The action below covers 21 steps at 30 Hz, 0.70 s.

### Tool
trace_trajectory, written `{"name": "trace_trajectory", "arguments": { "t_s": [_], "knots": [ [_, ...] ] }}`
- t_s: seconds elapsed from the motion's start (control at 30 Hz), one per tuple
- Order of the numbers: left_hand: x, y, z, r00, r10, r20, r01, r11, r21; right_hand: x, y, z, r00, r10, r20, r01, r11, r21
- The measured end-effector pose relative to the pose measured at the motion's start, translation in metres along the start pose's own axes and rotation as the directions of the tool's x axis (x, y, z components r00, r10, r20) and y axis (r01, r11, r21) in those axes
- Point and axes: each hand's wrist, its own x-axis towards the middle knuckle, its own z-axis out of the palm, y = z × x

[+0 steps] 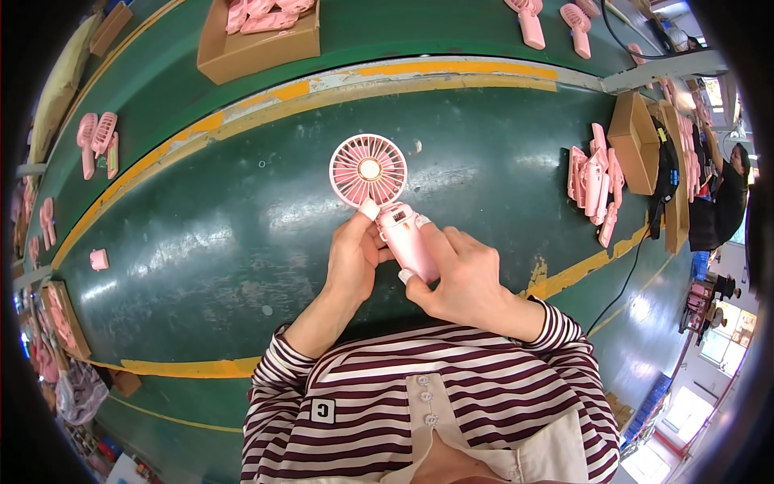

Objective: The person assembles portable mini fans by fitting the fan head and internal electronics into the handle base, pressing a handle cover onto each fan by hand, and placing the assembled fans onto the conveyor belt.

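Between my hands, over the green tabletop, is a pink handheld fan (407, 242). Its round caged head (368, 169) points away from me, with a pale disc at the centre. My left hand (355, 250) pinches the fan at the neck, where the head meets the handle; the thumb is on top. My right hand (463, 270) wraps round the handle from the right, thumb and fingers on its sides. White coverings sit on some of my fingertips. A small dark window shows near the top of the handle. Fingers hide part of the handle's lower end.
To the right lies a pile of pink fan parts (595, 177) beside an open cardboard box (633, 141). A small pink piece (98, 259) sits at the left. Beyond the yellow-edged strip are a carton of pink parts (258, 44) and several pink fans (580, 28). A person (730, 194) stands far right.
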Motion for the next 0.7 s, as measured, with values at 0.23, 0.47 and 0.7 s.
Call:
{"name": "trace_trajectory", "arguments": {
  "t_s": [0.23, 0.47, 0.7],
  "knots": [
    [0.000, 0.000, 0.003, 0.999, 0.036, -0.038, -0.037, 0.998, -0.046, 0.005, -0.001, 0.009, 0.999, -0.035, -0.042, 0.035, 0.999, 0.001],
    [0.000, 0.000, 0.002, 1.000, -0.014, -0.020, 0.015, 0.998, 0.057, 0.004, 0.001, 0.012, 0.996, -0.049, -0.070, 0.047, 0.998, -0.031],
    [0.002, -0.006, 0.000, 0.998, 0.018, -0.065, -0.012, 0.995, 0.097, 0.005, 0.003, 0.015, 0.992, -0.103, -0.069, 0.099, 0.993, -0.063]
  ]
}}
